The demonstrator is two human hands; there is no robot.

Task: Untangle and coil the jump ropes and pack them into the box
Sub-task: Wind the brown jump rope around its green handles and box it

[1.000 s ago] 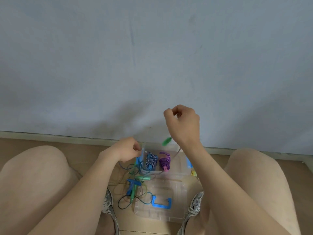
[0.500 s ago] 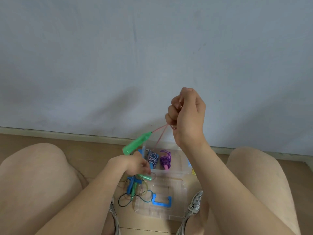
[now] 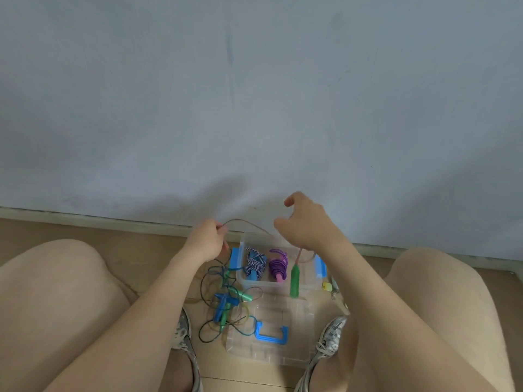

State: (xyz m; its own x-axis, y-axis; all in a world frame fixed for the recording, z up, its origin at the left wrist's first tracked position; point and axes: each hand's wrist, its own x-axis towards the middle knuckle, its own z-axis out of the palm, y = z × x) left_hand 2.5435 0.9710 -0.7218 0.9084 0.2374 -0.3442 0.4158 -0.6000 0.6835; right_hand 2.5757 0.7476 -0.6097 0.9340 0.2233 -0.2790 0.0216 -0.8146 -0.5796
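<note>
Pink jump rope cord [image 3: 249, 225] is pinched in the left grip [image 3: 205, 240] and arched to the right grip [image 3: 308, 224], whose thumb and forefinger are parted; any hold beneath cannot be told. The green handle [image 3: 294, 280] is hung below it, over the clear box [image 3: 263, 284].

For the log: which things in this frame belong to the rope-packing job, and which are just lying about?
Job:
- pink rope with green handle, pinched by the left hand
- tangled ropes on the floor
- clear box holding a striped coil and a purple coil
- lid

Lying about:
- yellow tag
- shoes
</note>
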